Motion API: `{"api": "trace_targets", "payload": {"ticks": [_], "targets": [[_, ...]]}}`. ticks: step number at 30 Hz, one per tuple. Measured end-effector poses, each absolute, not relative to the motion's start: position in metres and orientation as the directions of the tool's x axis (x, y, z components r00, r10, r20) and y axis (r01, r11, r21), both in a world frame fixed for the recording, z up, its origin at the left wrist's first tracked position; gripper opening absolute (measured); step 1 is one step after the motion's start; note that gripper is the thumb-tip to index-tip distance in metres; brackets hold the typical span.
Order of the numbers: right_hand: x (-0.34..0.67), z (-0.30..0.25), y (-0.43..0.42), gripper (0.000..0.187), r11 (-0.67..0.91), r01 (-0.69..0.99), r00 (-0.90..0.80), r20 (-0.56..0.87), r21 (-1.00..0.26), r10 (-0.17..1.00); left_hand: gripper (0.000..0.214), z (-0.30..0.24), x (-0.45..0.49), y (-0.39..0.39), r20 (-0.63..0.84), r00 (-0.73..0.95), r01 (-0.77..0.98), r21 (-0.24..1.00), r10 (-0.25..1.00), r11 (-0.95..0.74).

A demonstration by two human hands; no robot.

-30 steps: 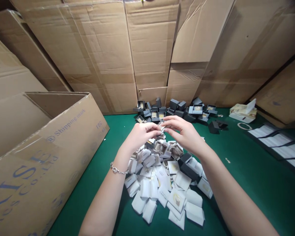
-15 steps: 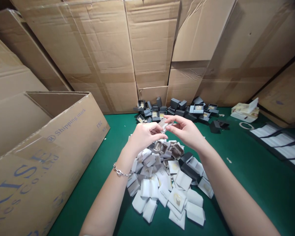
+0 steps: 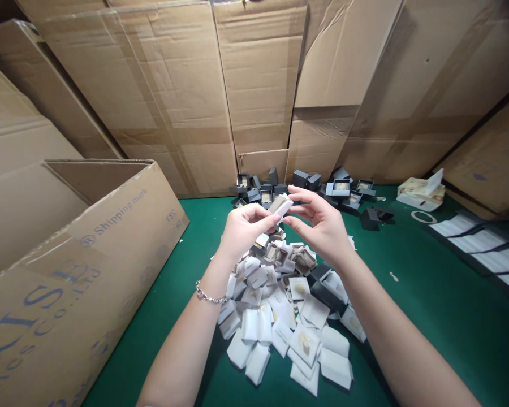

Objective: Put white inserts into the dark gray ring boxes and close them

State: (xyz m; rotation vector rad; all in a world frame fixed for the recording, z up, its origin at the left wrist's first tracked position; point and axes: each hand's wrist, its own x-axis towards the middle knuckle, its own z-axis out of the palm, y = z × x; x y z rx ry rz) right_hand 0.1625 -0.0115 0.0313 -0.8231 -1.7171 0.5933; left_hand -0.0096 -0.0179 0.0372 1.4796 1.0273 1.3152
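My left hand (image 3: 246, 229) pinches a small white paper box (image 3: 280, 206) between thumb and fingers, tilted up toward the right. My right hand (image 3: 316, 220) is at the box's far end, thumb and fingers apart around it; whether its fingertips touch the box I cannot tell. Below both hands lies a heap of white paper boxes (image 3: 258, 326), many of them opened or flattened. Among them are white cards, one of them a card with a gold-toned print (image 3: 304, 342). A dark grey box (image 3: 324, 287) rests on the heap's right side.
Several small dark jewellery-style boxes (image 3: 341, 187) stand along the back. A large open carton (image 3: 110, 254) occupies the left. To the right are a tissue pack (image 3: 421, 192), a white ring (image 3: 423, 217) and a black rack of white pieces (image 3: 479, 240). Cardboard walls (image 3: 173, 96) enclose the green table (image 3: 390, 316).
The small white box has turned and shows more of its side in my left hand. My right hand's fingers have spread apart at its end.
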Motion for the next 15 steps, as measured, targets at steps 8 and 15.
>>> {"api": "trace_targets", "payload": {"ticks": [8, 15], "targets": [[0.157, 0.029, -0.013, 0.052, 0.743, 0.548, -0.227, 0.787, -0.384, 0.574, 0.036, 0.033, -0.011, -0.012, 0.204, 0.174, -0.157, 0.971, 0.963, -0.177], [0.155, 0.023, -0.014, 0.048, 0.73, 0.572, -0.213, 0.792, -0.374, 0.572, 0.041, 0.035, -0.01, -0.013, 0.152, 0.293, -0.24, 0.967, 0.944, -0.081]]}}
